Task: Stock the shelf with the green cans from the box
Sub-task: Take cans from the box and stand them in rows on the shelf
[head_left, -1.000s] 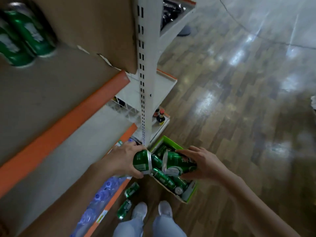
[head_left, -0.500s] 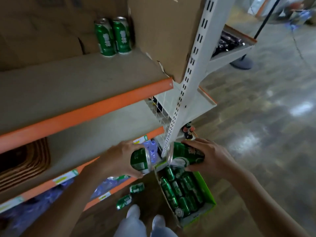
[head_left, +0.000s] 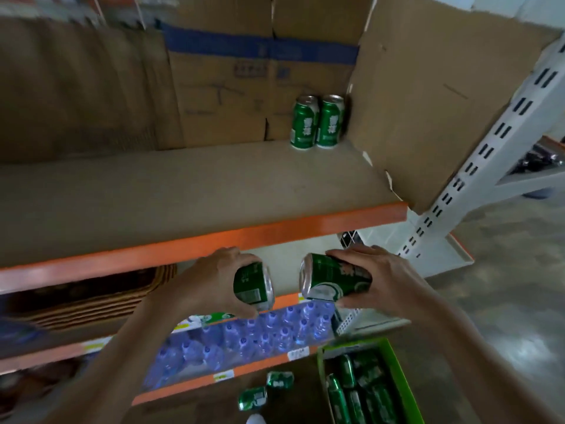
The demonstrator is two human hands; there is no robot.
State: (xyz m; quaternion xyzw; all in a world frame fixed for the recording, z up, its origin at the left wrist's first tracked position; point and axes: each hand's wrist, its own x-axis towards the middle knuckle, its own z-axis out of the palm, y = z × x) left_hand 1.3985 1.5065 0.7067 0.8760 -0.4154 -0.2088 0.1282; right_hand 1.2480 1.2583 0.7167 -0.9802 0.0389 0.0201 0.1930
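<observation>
My left hand point(head_left: 214, 280) grips a green can point(head_left: 252, 286) held sideways, just below the orange front lip of the shelf point(head_left: 195, 191). My right hand point(head_left: 379, 276) grips another green can point(head_left: 333, 278), also tilted on its side. Two green cans point(head_left: 316, 122) stand upright together at the back right of that shelf, against cardboard. The green box point(head_left: 394, 371) sits on the floor at lower right with several cans lying inside.
Cardboard boxes point(head_left: 263, 71) line the back of the shelf and a cardboard flap point(head_left: 428, 102) walls its right side. Packs of water bottles point(head_left: 244, 338) fill a lower shelf. Two loose green cans point(head_left: 266, 390) lie on the floor. A white slotted upright point(head_left: 489, 160) stands right.
Both hands have risen with their cans from the box on the floor to just under the shelf's edge. The view has tipped up toward the shelf.
</observation>
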